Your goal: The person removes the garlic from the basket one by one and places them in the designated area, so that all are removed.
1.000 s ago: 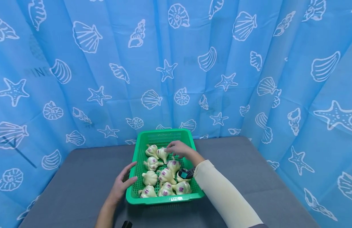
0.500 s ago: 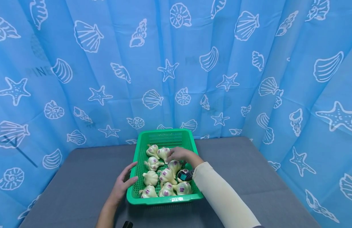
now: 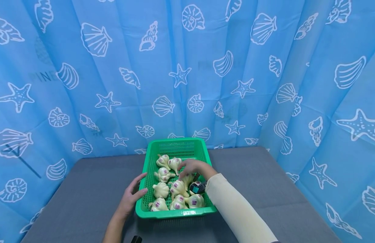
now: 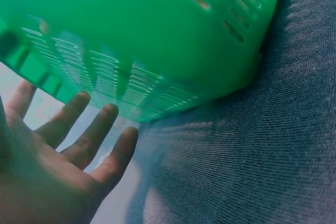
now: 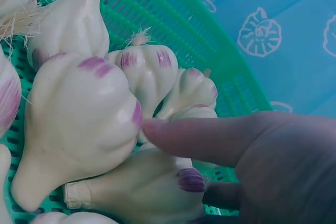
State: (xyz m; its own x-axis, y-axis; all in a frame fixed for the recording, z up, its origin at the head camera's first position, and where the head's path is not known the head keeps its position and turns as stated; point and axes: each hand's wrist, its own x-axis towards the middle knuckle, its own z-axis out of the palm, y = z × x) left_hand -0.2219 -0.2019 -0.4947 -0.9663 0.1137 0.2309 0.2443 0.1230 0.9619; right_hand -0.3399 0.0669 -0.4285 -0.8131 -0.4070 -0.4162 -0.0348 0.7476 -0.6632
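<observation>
Several garlic bulbs [image 3: 161, 190], white with purple patches, lie in a green plastic basket [image 3: 176, 213]. My right hand [image 3: 193, 166] reaches down over the middle of the basket, above one partly covered garlic bulb. In the right wrist view, its straight thumb [image 5: 184, 141] meets the edge of a large bulb [image 5: 79, 119]. Beneath the thumb lies another bulb [image 5: 142, 187], with fingertips [image 5: 221, 195] beside its far end; the other fingers are mostly hidden. My left hand [image 3: 128, 196] stays by the basket's left rim, its fingers [image 4: 97, 132] spread and holding nothing.
The basket stands on a grey cloth-covered table [image 3: 251, 182]. A blue curtain [image 3: 187, 67] with white shell prints hangs behind and at the sides. A black device [image 3: 198, 187] sits at the right wrist. A dark cylindrical end [image 3: 136, 239] shows at the bottom edge.
My right hand has lowered slightly toward the bulbs in the middle of the basket, and its fingers now cover part of one bulb. The left hand keeps its place.
</observation>
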